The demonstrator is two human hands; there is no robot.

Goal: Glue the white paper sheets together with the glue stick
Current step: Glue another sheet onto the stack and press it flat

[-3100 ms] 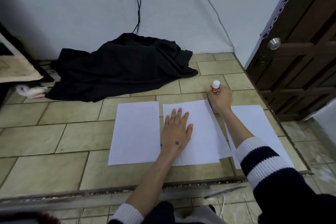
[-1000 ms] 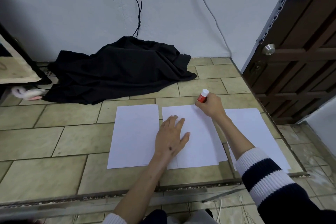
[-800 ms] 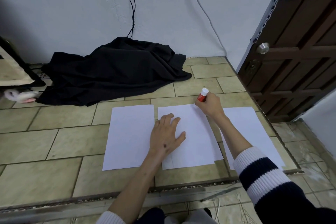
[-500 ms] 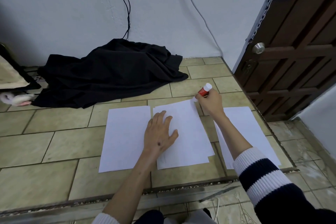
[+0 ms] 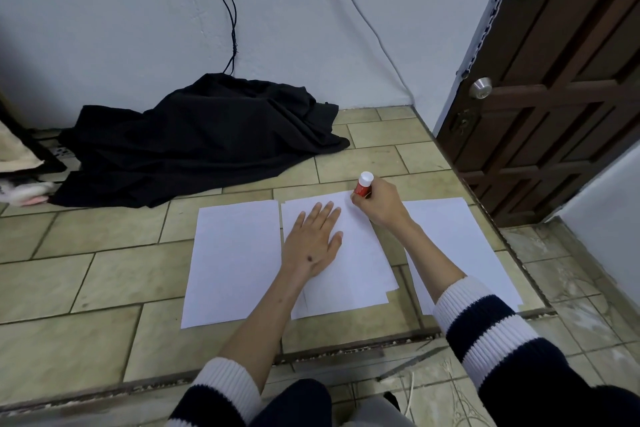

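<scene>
Right hand wrapped round glue stick, fist-style; red barrel poking up and leaning away twd far left, white end on top. Working end hidden under fist, so can't tell if glue actually touching paper or whether that white end is a cap. Sits at far right corner of middle sheet.

Left hand flat, fingers spread, palm down on middle sheet, pinning it, left of ctr. Holding nothing.

Key relation: long axis of middle sheet runs near-to-far, roughly in line w/ forearms. Glue stick at far end, right hand's side. Free right edge runs back twd body from there; far edge runs left twd left hand's fingertips. Prob. either is next stroke, a guess only. Right hand nearer both; left hand best kept as anchor.

Second sheet under middle one: sliver showing at near right corner, slightly skewed. Looks like pair being joined, but how much overlap glued not visible.

Left sheet just beside middle sheet, narrow gap or touching along edge, hard to say. Right sheet apart from middle, tile showing btwn, partly covered by right forearm; near corner cut off by striped sleeve.

No glue trace visible on white paper: too faint. Faint dark line near wrist on middle sheet, prob. shadow or crease, unclear.

Floor tiles under everything; black cloth heaped by wall, well apart.
</scene>
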